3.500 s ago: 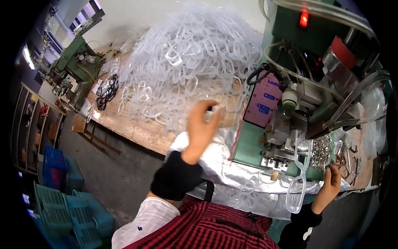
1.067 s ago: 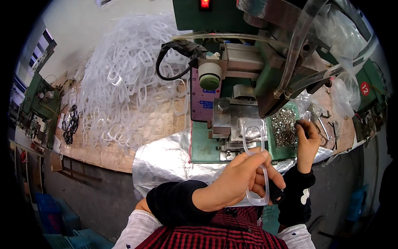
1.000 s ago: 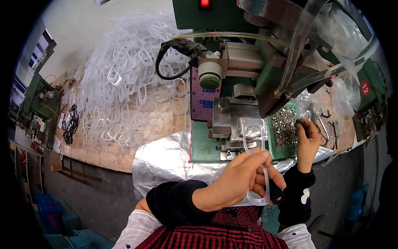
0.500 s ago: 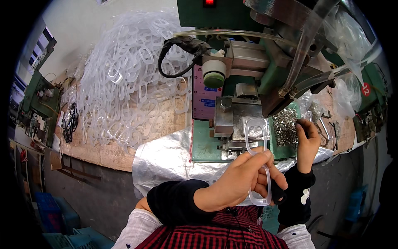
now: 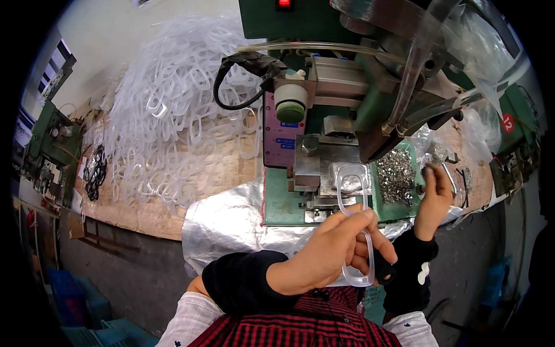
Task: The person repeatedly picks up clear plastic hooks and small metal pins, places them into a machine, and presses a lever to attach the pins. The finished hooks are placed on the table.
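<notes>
A long oval ring of clear plastic (image 5: 370, 257) stands tilted in my left hand (image 5: 338, 240), pinched between thumb and fingers. Its upper loop reaches up in front of the machine's metal block (image 5: 326, 156). A black piece (image 5: 385, 268) shows beside the left fingers; I cannot tell whether it is held or worn. My right hand (image 5: 436, 194) is beside the right edge of a green tray (image 5: 378, 213) of small shiny metal pieces (image 5: 396, 179). Its fingers are drawn together, dark at the tips, and whatever is between them is too small to name.
A large heap of similar clear rings (image 5: 191, 98) covers the bench's left side. The green press (image 5: 370, 110) with hoses stands in front of me. Silver sheeting (image 5: 219, 225) drapes over the bench edge. Black cords (image 5: 97, 173) lie far left; plastic bags (image 5: 480, 127) hang right.
My right hand has moved from over the metal pieces to the tray's right edge, its fingers closing together. My left hand still holds the ring. The whole view has shifted slightly.
</notes>
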### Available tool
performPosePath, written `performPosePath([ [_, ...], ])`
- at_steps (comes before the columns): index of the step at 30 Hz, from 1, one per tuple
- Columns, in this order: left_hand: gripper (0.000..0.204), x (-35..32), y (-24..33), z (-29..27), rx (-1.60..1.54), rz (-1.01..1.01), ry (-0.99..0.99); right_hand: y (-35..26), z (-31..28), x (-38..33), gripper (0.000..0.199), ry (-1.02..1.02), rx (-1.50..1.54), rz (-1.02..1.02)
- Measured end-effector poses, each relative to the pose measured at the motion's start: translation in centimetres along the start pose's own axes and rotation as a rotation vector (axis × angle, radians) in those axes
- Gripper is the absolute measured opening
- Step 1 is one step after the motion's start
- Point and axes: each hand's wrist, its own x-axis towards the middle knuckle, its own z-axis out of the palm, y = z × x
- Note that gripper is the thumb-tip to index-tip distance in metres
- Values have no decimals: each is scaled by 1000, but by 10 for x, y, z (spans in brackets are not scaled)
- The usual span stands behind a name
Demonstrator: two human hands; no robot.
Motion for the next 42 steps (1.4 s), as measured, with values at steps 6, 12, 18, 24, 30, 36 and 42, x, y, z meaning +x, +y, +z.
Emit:
performPosePath([
  [6, 30, 2, -1, -3, 14, 22, -1, 0, 36, -16, 13, -242, -651, -576],
  [12, 34, -3, -5, -10, 8, 16, -102, -5, 47, 2, 19, -320, -790, -798],
  [18, 11, -72, 13, -85, 942, 596, 416, 4, 16, -17, 14, -210, -487, -433],
  [24, 9, -90, 89, -164, 1663, 840, 1075, -7, 27, -13, 15, -220, -322, -346],
  [30, 19, -22, 79, -235, 2051, 460, 1331, 2, 47, -17, 16, -228, -222, -271],
  [36, 19, -33, 80, -245, 2138, 347, 1199, 23, -20, -54, 13, -62, -371, -263],
  [42, 17, -53, 85, -203, 2148, 754, 1141, -57, -5, -58, 13, -279, -142, -191],
])
